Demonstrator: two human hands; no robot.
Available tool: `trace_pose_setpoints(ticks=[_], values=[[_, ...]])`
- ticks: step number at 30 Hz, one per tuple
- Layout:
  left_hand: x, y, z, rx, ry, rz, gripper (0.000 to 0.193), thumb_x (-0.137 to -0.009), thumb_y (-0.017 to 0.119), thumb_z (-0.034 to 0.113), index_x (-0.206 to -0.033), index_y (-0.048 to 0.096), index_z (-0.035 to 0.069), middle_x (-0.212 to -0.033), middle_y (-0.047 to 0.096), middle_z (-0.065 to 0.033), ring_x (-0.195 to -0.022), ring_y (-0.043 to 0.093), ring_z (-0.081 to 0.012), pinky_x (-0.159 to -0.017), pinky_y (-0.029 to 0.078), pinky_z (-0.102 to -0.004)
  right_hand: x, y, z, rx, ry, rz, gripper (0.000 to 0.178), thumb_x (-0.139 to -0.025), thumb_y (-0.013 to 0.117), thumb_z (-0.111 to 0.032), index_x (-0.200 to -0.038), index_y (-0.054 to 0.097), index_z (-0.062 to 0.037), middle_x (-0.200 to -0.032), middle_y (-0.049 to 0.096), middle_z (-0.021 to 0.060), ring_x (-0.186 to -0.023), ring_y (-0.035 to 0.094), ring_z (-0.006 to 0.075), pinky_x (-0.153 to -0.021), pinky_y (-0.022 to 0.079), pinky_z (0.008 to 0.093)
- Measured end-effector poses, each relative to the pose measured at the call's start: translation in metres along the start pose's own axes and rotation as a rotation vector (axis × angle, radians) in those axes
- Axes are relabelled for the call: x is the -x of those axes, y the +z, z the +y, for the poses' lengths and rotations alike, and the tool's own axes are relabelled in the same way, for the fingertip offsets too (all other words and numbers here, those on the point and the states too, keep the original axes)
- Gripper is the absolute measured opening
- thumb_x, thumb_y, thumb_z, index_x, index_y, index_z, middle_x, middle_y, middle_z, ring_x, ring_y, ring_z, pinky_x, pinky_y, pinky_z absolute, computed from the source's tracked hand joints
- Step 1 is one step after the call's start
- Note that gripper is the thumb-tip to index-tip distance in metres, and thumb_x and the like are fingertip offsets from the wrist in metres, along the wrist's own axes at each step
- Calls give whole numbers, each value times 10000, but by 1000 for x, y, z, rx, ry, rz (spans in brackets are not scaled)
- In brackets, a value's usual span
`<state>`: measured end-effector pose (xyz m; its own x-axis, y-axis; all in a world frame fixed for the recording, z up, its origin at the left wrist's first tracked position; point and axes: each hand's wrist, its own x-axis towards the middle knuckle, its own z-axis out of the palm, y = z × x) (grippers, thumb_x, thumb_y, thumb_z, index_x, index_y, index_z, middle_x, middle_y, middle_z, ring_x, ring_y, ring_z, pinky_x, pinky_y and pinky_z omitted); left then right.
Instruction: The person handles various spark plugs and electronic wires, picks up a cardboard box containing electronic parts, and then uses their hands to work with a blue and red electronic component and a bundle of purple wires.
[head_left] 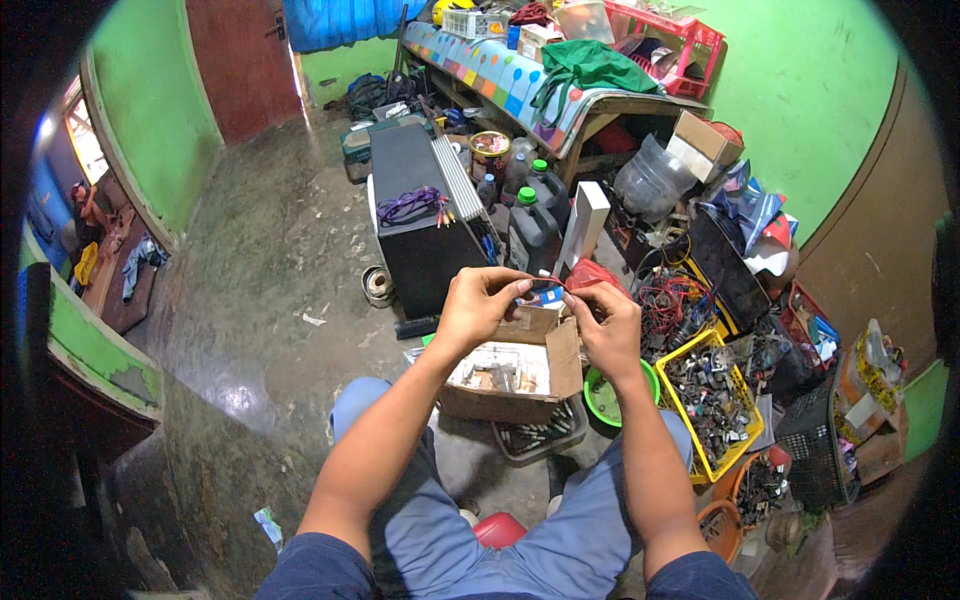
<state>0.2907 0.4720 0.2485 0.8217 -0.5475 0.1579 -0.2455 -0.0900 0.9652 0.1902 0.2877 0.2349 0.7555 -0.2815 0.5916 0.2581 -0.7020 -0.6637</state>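
Observation:
My left hand (pixel 478 308) and my right hand (pixel 608 325) are raised over an open cardboard box (pixel 495 407). Between their pinched fingertips runs a short, thin reddish wire (pixel 548 281), one end in each hand. A small white piece shows beside the wire; whether it is joined to it I cannot tell. Just below the wire is a small blue-and-white item, partly hidden by my fingers. Inside the box lie white and clear small parts (pixel 500 368). Under the box is a dark tray (pixel 545 440) of small pale pieces.
At right stand a green basin (pixel 651 380) and a yellow basket (pixel 711 462) full of small electronic parts. Tangled red wires (pixel 675 300) lie behind them. Ahead are a large black box (pixel 425 260) with a purple cable (pixel 410 206), dark jugs (pixel 533 240) and a cluttered table (pixel 500 72).

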Motion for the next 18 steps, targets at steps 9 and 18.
trace_pose_setpoints(ticks=[9,18], values=[[-4,7,-7,339,-6,-27,205,-999,554,102,-1115,620,-53,-1061,710,-147,-977,686,-175,-898,558,-322,8,15,-16,-148,31,-116,110,-832,728,-62,-911,720,13,-826,691,124,-717,654,194,-678,503,310],[-2,7,-8,610,-96,-117,232,-1003,559,153,-1150,566,-26,-1170,671,-199,-1094,661,-238,-993,519,-373,10,22,-10,-320,280,-160,124,-881,704,-91,-940,715,18,-774,693,60,-690,612,101,-649,487,276]])
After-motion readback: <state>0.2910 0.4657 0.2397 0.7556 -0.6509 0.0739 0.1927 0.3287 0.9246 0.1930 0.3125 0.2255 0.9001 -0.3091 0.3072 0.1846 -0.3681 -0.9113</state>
